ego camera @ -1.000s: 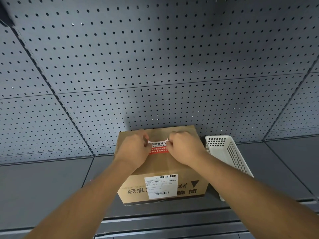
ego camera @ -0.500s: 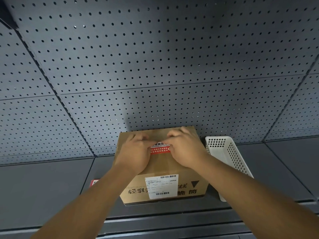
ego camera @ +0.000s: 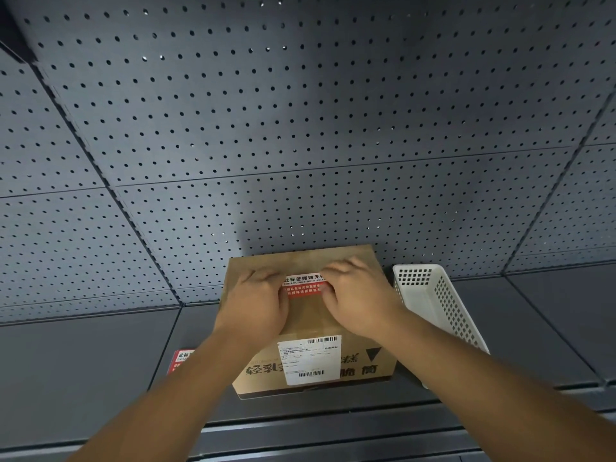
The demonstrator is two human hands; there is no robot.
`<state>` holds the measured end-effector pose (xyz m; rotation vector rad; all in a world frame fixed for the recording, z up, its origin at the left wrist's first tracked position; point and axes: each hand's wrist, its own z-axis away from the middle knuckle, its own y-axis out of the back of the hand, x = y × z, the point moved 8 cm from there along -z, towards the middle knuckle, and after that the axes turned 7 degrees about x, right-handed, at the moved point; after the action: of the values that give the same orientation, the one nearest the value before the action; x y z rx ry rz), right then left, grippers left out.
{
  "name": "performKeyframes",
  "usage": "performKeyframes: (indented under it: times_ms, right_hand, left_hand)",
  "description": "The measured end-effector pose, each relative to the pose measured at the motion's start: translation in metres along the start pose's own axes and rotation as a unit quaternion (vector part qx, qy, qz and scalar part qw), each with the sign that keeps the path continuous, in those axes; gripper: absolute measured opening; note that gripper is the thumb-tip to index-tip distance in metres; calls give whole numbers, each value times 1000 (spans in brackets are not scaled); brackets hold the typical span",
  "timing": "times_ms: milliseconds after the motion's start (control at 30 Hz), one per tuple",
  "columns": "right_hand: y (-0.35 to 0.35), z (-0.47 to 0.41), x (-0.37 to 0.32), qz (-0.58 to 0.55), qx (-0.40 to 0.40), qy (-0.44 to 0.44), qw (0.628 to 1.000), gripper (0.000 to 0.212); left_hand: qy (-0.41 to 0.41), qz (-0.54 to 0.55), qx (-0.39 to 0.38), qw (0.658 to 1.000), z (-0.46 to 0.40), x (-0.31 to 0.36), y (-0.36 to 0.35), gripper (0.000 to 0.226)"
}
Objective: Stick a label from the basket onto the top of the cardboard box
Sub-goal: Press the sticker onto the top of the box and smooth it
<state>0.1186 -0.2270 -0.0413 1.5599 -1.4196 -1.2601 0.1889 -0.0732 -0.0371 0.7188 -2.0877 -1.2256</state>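
A brown cardboard box (ego camera: 308,260) stands on the dark shelf against the pegboard wall. A red and white label (ego camera: 305,284) lies flat across the middle of the box top. My left hand (ego camera: 256,301) rests palm down on the box, with its fingers over the label's left end. My right hand (ego camera: 356,295) lies flat in the same way over the label's right end. Only the label's middle shows between the two hands. The white perforated basket (ego camera: 443,301) stands just right of the box; its inside is hidden from here.
A white shipping sticker with barcodes (ego camera: 310,360) is on the box's front face. Another red and white label (ego camera: 181,360) lies on the shelf (ego camera: 83,361) left of the box, partly behind my left forearm. The grey pegboard (ego camera: 300,145) rises right behind the box.
One second ago both hands pinched the label's ends just above the box. The label now lies flat on the top, and both hands have spread flat over its ends.
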Motion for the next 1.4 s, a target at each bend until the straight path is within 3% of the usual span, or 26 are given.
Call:
performKeyframes:
  times_ms: [100, 233, 400, 600, 800, 900, 1033, 1167, 1400]
  right_hand:
    - [2, 12, -17, -32, -44, 51, 997, 50]
    - [-4, 20, -15, -19, -109, 69, 992, 53]
    - [-3, 27, -6, -3, -136, 78, 988, 60]
    - [-1, 37, 9, 12, -122, 78, 989, 63]
    - [7, 36, 8, 14, -70, 75, 995, 66]
    - [10, 26, -4, 14, -47, 75, 996, 64]
    - [1, 11, -16, -1, -96, 54, 994, 66]
    - [-11, 12, -12, 12, -150, 37, 988, 70]
    - [-10, 18, -4, 28, -133, 31, 990, 71]
  left_hand:
    - [-41, 28, -52, 997, 13, 20, 6, 52]
    - [-55, 6, -194, 979, 32, 20, -7, 86]
    - [-111, -2, -173, 979, 34, 6, -15, 116]
    - [-116, 11, -97, 988, 34, 7, -8, 111]
    - [-82, 38, -73, 993, 34, 5, -2, 106]
    - [-96, 22, -97, 990, 26, 9, 4, 104]
    - [-81, -14, -153, 985, 16, 13, 3, 113]
    - [-79, -11, -157, 984, 18, 7, 1, 109]
    - [-90, 4, -124, 988, 27, 1, -9, 113]
